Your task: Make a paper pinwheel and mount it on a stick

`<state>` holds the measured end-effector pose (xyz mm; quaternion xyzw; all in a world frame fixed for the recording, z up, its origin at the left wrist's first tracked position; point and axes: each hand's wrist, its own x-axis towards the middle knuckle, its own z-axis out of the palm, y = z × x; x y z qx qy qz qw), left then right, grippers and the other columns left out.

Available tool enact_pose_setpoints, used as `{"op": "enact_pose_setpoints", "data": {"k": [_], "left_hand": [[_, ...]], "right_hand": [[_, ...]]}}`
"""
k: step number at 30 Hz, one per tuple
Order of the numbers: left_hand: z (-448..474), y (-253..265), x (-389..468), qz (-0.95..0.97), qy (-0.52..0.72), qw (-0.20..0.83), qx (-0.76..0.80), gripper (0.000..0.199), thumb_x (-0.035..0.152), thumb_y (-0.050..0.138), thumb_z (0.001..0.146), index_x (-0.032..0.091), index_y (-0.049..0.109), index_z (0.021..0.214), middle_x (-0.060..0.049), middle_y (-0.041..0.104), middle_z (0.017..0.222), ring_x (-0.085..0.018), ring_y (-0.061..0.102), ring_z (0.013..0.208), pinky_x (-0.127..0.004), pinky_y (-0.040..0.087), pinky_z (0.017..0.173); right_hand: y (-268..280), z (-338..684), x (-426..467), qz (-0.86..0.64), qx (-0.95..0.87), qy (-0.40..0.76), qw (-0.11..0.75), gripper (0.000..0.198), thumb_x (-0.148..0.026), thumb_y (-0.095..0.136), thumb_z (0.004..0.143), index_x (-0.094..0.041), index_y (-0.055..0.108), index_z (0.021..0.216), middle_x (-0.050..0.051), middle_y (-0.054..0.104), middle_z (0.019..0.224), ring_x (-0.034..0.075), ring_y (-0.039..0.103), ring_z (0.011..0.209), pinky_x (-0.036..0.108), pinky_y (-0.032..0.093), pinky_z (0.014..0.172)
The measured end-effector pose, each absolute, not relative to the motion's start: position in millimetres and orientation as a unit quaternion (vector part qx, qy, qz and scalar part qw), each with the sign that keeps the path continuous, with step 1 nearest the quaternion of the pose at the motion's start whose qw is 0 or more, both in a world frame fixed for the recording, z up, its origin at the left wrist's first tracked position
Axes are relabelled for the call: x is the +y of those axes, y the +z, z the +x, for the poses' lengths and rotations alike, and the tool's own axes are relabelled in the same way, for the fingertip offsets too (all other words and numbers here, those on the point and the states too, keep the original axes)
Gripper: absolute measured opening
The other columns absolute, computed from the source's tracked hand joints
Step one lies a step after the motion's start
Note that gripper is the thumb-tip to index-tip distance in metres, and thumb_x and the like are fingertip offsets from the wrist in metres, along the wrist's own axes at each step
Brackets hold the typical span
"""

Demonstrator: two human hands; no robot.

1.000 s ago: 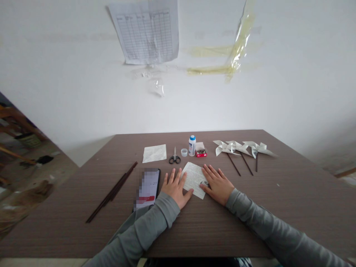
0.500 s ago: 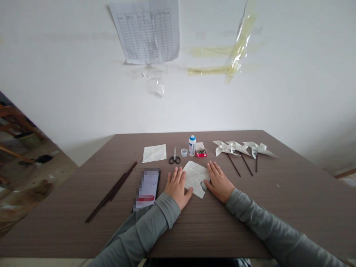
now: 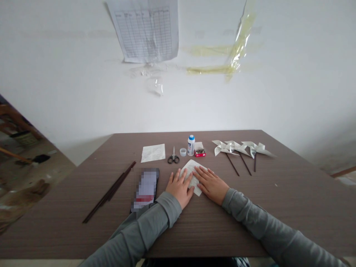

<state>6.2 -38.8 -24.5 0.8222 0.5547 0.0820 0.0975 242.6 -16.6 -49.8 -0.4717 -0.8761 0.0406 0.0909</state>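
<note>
A sheet of printed paper lies turned cornerwise on the table in front of me, partly covered by both hands. My left hand rests flat on its left side, fingers spread. Across its right side lies my right hand, palm down with fingers stretched out. Just beyond the paper are scissors, a small round cap, a white glue bottle with a blue top, and an open red box of small metal pieces.
Another paper sheet lies at the back left. A phone and several dark sticks are left of my hands. Three paper pinwheels on sticks lie at the right. A white wall rises behind the table.
My right hand has slid left onto the paper, covering more of its right side, including the round notch seen before. My left hand stays flat in nearly the same place.
</note>
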Motion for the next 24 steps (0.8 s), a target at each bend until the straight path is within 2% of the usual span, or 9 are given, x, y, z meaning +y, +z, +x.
{"op": "enact_pose_setpoints", "data": {"k": [4, 7, 9, 13, 19, 24], "left_hand": [[4, -21, -40, 0.817, 0.067, 0.095, 0.564, 0.071, 0.037, 0.061, 0.123, 0.027, 0.073, 0.192, -0.017, 0.056, 0.207, -0.053, 0.048, 0.195, -0.078, 0.034, 0.164], [4, -13, -43, 0.808, 0.068, 0.098, 0.578, 0.068, 0.039, 0.068, 0.123, 0.032, 0.075, 0.19, -0.015, 0.059, 0.206, -0.052, 0.049, 0.195, -0.076, 0.034, 0.164], [4, -7, -45, 0.801, 0.069, 0.093, 0.588, 0.068, 0.041, 0.071, 0.123, 0.028, 0.075, 0.191, -0.018, 0.06, 0.205, -0.053, 0.048, 0.195, -0.077, 0.034, 0.164], [1, 2, -46, 0.786, 0.042, 0.082, 0.611, 0.078, 0.049, 0.074, 0.124, 0.018, 0.068, 0.195, -0.021, 0.055, 0.207, -0.056, 0.04, 0.198, -0.08, 0.034, 0.163], [-5, -2, -43, 0.777, 0.017, 0.056, 0.627, 0.082, 0.057, 0.072, 0.124, 0.02, 0.064, 0.197, -0.017, 0.053, 0.208, -0.051, 0.039, 0.2, -0.076, 0.036, 0.162], [-7, -10, -42, 0.774, 0.046, 0.052, 0.63, 0.081, 0.055, 0.077, 0.122, 0.02, 0.067, 0.195, -0.019, 0.059, 0.205, -0.05, 0.044, 0.198, -0.076, 0.038, 0.161]], "right_hand": [[-57, 248, -15, -0.493, -0.863, 0.023, 0.105, 0.068, -0.038, 0.064, 0.126, -0.028, 0.07, 0.193, 0.016, 0.059, 0.203, 0.046, 0.058, 0.189, 0.068, 0.054, 0.153], [-61, 252, -15, -0.521, -0.845, 0.027, 0.117, 0.069, -0.044, 0.068, 0.124, -0.03, 0.072, 0.191, 0.017, 0.061, 0.201, 0.05, 0.057, 0.189, 0.068, 0.053, 0.154], [-62, 255, -15, -0.537, -0.836, 0.029, 0.109, 0.072, -0.047, 0.07, 0.124, -0.026, 0.069, 0.193, 0.02, 0.06, 0.202, 0.05, 0.055, 0.19, 0.068, 0.053, 0.154], [-63, 264, -12, -0.567, -0.819, 0.032, 0.081, 0.082, -0.057, 0.066, 0.126, -0.015, 0.062, 0.196, 0.026, 0.051, 0.206, 0.048, 0.05, 0.194, 0.069, 0.048, 0.157], [-65, 276, -4, -0.595, -0.798, 0.062, 0.071, 0.099, -0.078, 0.058, 0.124, -0.013, 0.058, 0.199, 0.025, 0.045, 0.209, 0.05, 0.043, 0.197, 0.072, 0.044, 0.158], [-74, 280, -1, -0.59, -0.8, 0.067, 0.088, 0.101, -0.083, 0.055, 0.123, -0.015, 0.059, 0.198, 0.025, 0.048, 0.208, 0.052, 0.044, 0.197, 0.076, 0.043, 0.158]]}}
